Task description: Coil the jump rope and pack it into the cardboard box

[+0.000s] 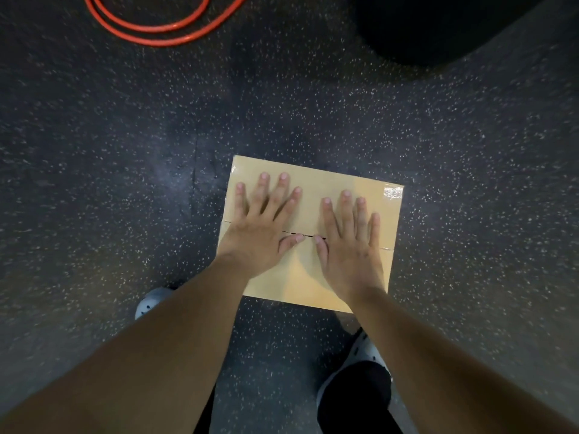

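Note:
A tan cardboard box (369,202) lies on the dark speckled floor with its two top flaps folded shut, the seam running across the middle. My left hand (263,227) rests flat on the left half of the lid, fingers spread. My right hand (347,242) lies flat on the right half in the same way. Both thumbs meet at the seam. Neither hand holds anything. An orange jump rope (163,32) lies in loops on the floor at the top left, far from the box and partly cut off by the frame.
A large black object (438,29) sits at the top right. My feet in light perforated shoes (369,355) stand close behind the box, one at the left (150,302). The floor is dark speckled rubber (125,167).

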`<action>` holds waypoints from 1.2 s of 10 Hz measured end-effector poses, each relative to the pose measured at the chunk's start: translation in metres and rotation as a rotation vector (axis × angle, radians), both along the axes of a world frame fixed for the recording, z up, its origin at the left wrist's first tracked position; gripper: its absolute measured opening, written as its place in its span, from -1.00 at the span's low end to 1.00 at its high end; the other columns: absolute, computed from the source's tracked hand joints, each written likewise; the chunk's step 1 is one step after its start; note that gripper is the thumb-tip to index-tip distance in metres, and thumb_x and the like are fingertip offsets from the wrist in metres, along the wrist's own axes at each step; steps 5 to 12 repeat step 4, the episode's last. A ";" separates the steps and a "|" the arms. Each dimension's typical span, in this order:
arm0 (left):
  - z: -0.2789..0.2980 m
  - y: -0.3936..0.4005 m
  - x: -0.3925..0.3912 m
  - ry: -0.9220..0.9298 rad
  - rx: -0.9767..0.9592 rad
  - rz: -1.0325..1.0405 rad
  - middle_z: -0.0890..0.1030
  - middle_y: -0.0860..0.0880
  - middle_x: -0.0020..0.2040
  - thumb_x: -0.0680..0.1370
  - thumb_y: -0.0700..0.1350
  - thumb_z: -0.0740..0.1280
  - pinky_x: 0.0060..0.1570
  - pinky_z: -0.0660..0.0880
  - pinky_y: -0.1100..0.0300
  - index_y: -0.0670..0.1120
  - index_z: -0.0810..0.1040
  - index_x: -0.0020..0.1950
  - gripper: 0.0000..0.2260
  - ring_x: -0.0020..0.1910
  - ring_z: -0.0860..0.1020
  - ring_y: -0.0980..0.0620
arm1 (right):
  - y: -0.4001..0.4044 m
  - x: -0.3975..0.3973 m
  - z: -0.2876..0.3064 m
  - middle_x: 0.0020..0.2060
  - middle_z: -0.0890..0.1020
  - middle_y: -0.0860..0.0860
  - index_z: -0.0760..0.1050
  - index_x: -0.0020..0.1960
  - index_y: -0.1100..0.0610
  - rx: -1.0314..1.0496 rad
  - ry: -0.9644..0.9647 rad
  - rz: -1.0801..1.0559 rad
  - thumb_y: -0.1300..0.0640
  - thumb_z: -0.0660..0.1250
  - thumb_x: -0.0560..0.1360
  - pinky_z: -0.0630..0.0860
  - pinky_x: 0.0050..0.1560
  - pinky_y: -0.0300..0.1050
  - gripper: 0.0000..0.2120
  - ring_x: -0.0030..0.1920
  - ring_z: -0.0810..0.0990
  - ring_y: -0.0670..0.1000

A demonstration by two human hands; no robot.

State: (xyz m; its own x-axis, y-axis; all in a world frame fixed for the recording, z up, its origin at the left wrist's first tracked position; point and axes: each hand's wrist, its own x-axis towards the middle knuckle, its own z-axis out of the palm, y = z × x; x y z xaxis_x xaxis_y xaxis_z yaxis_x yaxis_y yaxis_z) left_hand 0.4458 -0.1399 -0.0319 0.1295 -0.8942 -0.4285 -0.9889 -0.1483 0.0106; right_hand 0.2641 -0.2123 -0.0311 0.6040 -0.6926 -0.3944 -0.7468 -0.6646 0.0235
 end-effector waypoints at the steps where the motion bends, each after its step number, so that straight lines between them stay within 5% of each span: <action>1: 0.016 -0.003 -0.004 0.004 0.067 0.011 -0.30 -0.16 0.63 0.61 0.32 -0.21 0.47 0.00 -0.39 -0.06 -0.28 0.63 -0.29 0.59 -0.23 -0.30 | -0.005 0.002 0.018 0.65 0.11 0.27 0.05 0.67 0.14 0.068 -0.001 -0.017 -0.09 0.01 0.70 0.15 0.56 0.32 -0.40 0.62 0.11 0.36; 4: 0.121 -0.033 0.006 0.230 0.255 0.034 0.09 -0.16 0.63 0.66 0.09 0.13 0.49 0.15 -0.18 -0.08 0.20 0.58 -0.49 0.58 0.07 -0.20 | -0.041 0.027 0.134 0.46 0.48 0.14 0.30 0.56 0.11 0.213 -0.095 -0.148 -0.04 0.01 0.72 0.42 0.35 0.11 -0.53 0.40 0.48 0.19; 12: 0.121 -0.033 0.006 0.230 0.255 0.034 0.09 -0.16 0.63 0.66 0.09 0.13 0.49 0.15 -0.18 -0.08 0.20 0.58 -0.49 0.58 0.07 -0.20 | -0.041 0.027 0.134 0.46 0.48 0.14 0.30 0.56 0.11 0.213 -0.095 -0.148 -0.04 0.01 0.72 0.42 0.35 0.11 -0.53 0.40 0.48 0.19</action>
